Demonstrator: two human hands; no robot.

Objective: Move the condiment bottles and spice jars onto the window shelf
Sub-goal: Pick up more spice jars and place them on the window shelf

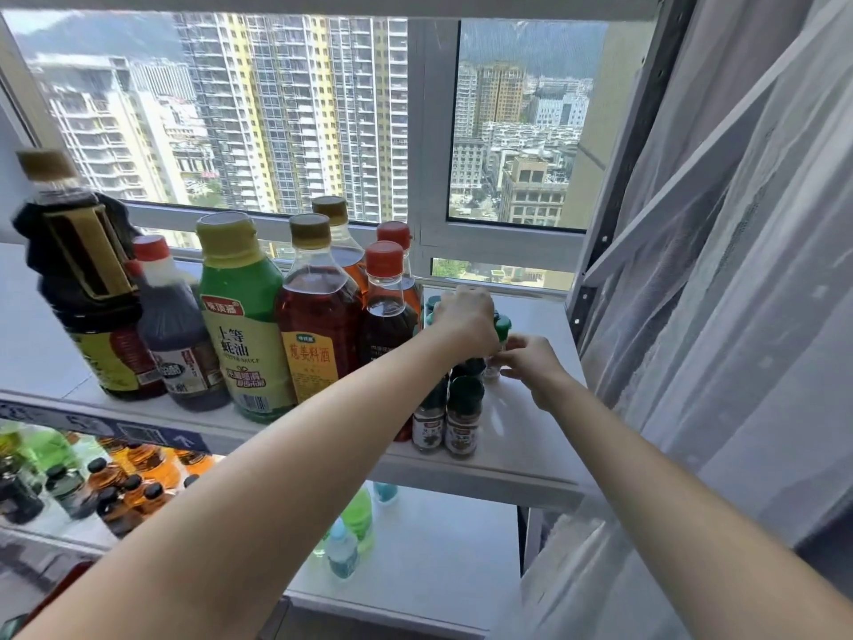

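On the white window shelf (531, 427) stand several condiment bottles: a dark soy bottle (87, 288), a vinegar bottle (177, 334), a green oyster sauce bottle (242, 325), a cooking wine bottle (316, 316) and a smaller red-capped bottle (385, 307). To their right small spice jars are grouped, two at the front (461, 418). My left hand (466, 321) is closed over the top of a jar in that group. My right hand (531, 367) pinches a small green-capped spice jar (501, 327) standing on the shelf.
A lower shelf at the left holds more bottles (120, 482). Below stand a few small pale bottles (344, 552) on a white surface. A sheer white curtain (738, 316) hangs close at the right. The window frame (434, 177) is behind the shelf.
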